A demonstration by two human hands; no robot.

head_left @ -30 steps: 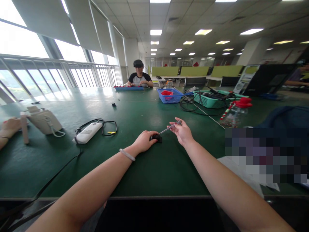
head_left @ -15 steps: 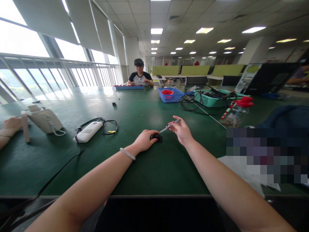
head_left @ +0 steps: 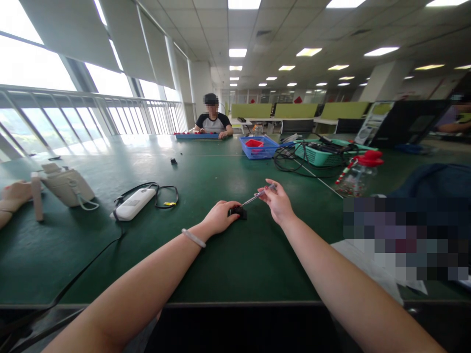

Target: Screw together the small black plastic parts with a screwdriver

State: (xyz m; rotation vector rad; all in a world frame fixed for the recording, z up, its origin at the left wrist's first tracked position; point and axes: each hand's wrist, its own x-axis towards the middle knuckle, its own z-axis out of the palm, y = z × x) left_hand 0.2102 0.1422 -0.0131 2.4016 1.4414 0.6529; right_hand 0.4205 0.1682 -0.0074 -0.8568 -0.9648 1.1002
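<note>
My left hand (head_left: 220,217), with a pale bracelet on its wrist, is closed on a small black part (head_left: 241,213) and holds it down on the green table (head_left: 253,264). The part's details are too small to make out. Between the fingers of my right hand (head_left: 278,203) is a screwdriver (head_left: 253,198) with a see-through handle and a thin metal shaft. It slants down to the left, and its tip meets the top of the black part beside my left thumb.
Left of my hands lie a white power bank (head_left: 133,203) with a black cord and a beige bag (head_left: 68,185) near another person's hand (head_left: 16,192). Farther off are a blue basket (head_left: 259,151), a green basket (head_left: 316,156) of cables and a red-lidded jar (head_left: 356,177). A person (head_left: 212,120) sits opposite.
My hands keep almost the same place, the screwdriver still on the black part. The view has tilted up slightly. Across the table, the seated person's hand has lowered to the table edge.
</note>
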